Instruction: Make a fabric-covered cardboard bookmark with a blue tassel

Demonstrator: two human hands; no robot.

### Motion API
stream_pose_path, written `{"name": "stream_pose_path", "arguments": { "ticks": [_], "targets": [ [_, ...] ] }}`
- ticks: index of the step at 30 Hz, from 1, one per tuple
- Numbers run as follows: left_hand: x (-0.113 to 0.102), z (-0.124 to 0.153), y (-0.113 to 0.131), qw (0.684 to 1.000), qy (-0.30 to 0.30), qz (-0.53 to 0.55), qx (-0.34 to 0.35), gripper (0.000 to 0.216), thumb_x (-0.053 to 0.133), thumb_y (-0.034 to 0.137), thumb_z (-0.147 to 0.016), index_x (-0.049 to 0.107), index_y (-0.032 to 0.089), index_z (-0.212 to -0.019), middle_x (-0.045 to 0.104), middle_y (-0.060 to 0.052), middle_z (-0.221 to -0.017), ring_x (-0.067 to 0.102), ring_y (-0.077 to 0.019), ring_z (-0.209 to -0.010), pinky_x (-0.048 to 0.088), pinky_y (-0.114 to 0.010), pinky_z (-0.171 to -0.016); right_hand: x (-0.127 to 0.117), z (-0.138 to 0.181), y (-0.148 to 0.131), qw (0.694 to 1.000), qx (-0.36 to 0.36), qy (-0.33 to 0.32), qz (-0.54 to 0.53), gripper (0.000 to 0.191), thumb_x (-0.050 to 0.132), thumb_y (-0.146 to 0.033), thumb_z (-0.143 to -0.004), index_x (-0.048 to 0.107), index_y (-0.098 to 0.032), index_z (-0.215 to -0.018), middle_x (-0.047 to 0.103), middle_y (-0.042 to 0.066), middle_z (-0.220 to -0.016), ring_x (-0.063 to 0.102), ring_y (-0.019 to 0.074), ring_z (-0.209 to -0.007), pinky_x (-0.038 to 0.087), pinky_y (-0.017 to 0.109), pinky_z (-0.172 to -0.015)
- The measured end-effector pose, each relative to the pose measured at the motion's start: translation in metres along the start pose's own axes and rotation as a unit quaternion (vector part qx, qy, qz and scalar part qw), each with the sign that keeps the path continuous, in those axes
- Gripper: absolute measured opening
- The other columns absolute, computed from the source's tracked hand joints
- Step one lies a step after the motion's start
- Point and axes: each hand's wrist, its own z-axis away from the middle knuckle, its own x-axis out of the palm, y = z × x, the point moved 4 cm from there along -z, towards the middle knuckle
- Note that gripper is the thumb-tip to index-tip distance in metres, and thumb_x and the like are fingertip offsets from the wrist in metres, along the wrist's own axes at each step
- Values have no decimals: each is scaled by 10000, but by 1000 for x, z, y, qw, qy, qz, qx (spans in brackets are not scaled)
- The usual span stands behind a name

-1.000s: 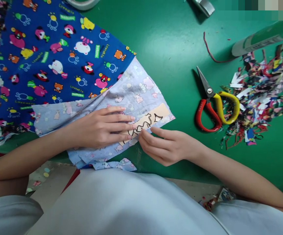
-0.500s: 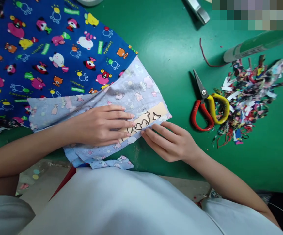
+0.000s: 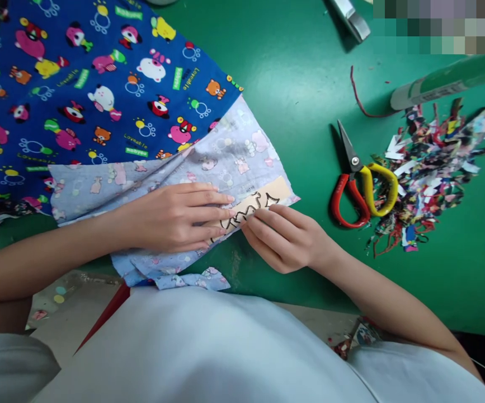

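Note:
A blue cartoon-print fabric [image 3: 99, 95] lies on the green table [image 3: 292, 73], its corner folded over to show the pale reverse side [image 3: 229, 154]. A beige paper strip [image 3: 263, 200] with a black zigzag outline rests on that pale corner. My left hand [image 3: 175, 218] lies flat on the fabric, fingers stretched out, fingertips on the strip's left end. My right hand [image 3: 284, 238] sits at the fabric's edge, fingertips pressed together on the strip's lower edge.
Red-and-yellow-handled scissors [image 3: 359, 187] lie closed to the right of the fabric. Beyond them is a pile of coloured fabric scraps [image 3: 431, 168], a green-and-white tube [image 3: 443, 84] and a red thread [image 3: 359, 101]. A metal tool [image 3: 351, 19] lies at the far edge.
My right hand has slid up and slightly right along the strip's lower edge, its fingers now on the strip. My left hand stays pressed flat in place.

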Motion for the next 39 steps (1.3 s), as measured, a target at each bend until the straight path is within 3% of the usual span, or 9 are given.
{"name": "stream_pose_path", "arguments": {
  "ticks": [11, 18, 21, 26, 31, 36, 39],
  "targets": [
    [1, -1, 1, 1000, 15, -27, -1, 168, 589, 217, -952, 700, 154, -1061, 710, -44, -1218, 649, -228, -1200, 585, -396, -1028, 15, -6, 16, 992, 88, -48, -76, 58, 633, -121, -883, 638, -141, -829, 703, 37, -831, 555, 168, -844, 487, 302, -710],
    [3, 3, -3, 998, 23, -43, 37, 280, 582, 258, -959, 659, 72, -1155, 708, -97, -1220, 658, -259, -1187, 587, -417, -1021, 7, 2, 14, 995, 4, -38, -91, 124, 544, -129, -937, 660, -136, -894, 715, 51, -903, 599, 158, -880, 496, 312, -760],
    [4, 4, -3, 998, 16, -46, 40, 291, 572, 267, -962, 664, 92, -1174, 695, -90, -1254, 639, -251, -1221, 576, -402, -1039, 2, 6, 11, 996, -19, -39, -74, 170, 521, -123, -946, 676, -140, -878, 718, 47, -913, 625, 145, -882, 506, 313, -794],
    [4, 4, -4, 999, 7, -40, 34, 296, 582, 306, -957, 682, 140, -1180, 679, -88, -1286, 631, -237, -1238, 545, -377, -1080, -2, 8, 8, 998, -17, -26, -61, 129, 575, -127, -917, 686, -139, -853, 716, 39, -881, 634, 148, -838, 508, 314, -746],
    [2, 1, -3, 996, 14, -65, 51, 301, 584, 303, -962, 691, 91, -1147, 697, -97, -1247, 674, -254, -1168, 609, -382, -987, -2, 5, 13, 996, 36, -10, -79, 40, 658, -165, -883, 676, -129, -881, 705, 48, -835, 616, 155, -838, 508, 301, -699],
    [4, 3, 1, 991, 15, -103, 88, 284, 572, 261, -968, 686, 112, -1182, 677, -123, -1271, 655, -231, -1205, 581, -343, -1050, -2, 2, 16, 997, 40, -14, -61, 145, 716, -128, -827, 673, -94, -961, 724, 77, -916, 638, 189, -897, 532, 319, -736],
    [5, 4, 3, 987, 27, -117, 103, 292, 571, 272, -968, 690, 97, -1168, 698, -138, -1228, 681, -239, -1159, 594, -350, -1031, -2, 2, 17, 997, 42, -16, -68, 110, 705, -144, -841, 675, -126, -946, 729, 64, -938, 647, 191, -925, 554, 323, -763]
  ]
}}
